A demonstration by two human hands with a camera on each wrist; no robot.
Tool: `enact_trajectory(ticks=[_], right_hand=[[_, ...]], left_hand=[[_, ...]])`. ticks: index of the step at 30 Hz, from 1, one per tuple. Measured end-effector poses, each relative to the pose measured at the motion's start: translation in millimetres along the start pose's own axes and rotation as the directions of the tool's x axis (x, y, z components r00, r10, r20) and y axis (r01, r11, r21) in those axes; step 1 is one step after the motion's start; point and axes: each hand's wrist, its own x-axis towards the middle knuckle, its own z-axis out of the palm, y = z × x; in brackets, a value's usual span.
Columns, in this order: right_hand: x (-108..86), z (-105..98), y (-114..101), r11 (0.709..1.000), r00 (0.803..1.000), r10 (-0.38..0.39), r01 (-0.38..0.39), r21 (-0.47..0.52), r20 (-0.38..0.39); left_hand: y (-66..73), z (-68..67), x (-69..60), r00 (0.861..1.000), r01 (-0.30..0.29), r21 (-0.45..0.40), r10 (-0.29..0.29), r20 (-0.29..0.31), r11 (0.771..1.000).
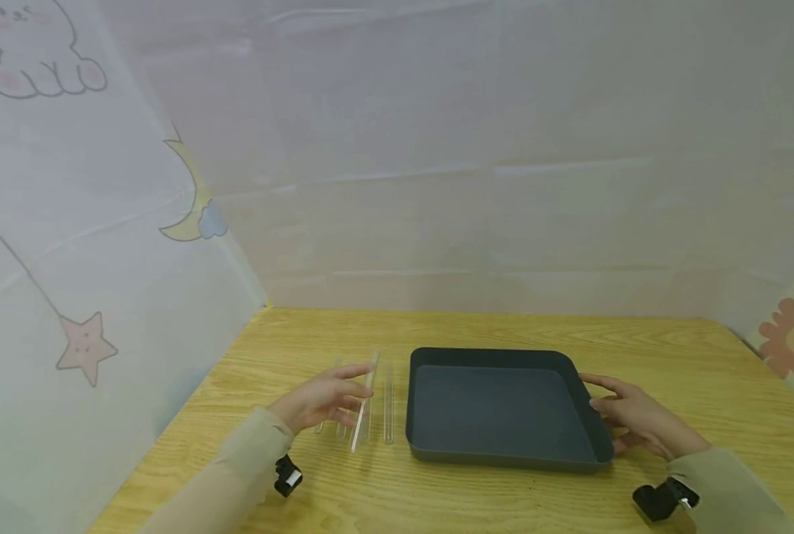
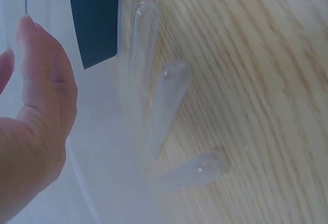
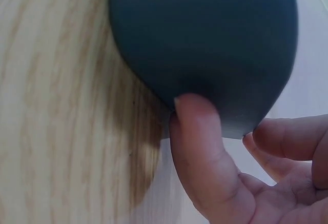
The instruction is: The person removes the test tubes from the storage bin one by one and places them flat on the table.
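My left hand (image 1: pixel 326 397) pinches a clear glass tube (image 1: pixel 358 424), which leans at a tilt above the table. Several more clear tubes lie on the wood beneath and beside that hand; one tube (image 1: pixel 389 408) is just left of the tray. In the left wrist view their rounded ends show, such as this tube (image 2: pixel 171 85). The dark grey rectangular tray (image 1: pixel 497 411) sits flat with nothing in it. My right hand (image 1: pixel 644 419) holds its right side. In the right wrist view the thumb (image 3: pixel 197 126) presses the outer wall while other fingers touch near the rim.
The wooden table (image 1: pixel 464 497) has pale cloth walls behind and at the left, printed with a star (image 1: pixel 86 345) and a moon. A black wrist camera (image 1: pixel 288 475) hangs under the left sleeve, another (image 1: pixel 664 498) under the right sleeve.
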Motion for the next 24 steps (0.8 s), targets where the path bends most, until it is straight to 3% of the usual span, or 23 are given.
enact_trajectory(ticks=[24], right_hand=[[2.5,1,1,1.000,1.000,0.013,-0.013,0.014,-0.001]], left_hand=[[-3.9,-24.2,-9.9,0.999,0.015,0.001,-0.015,-0.046,1.000]])
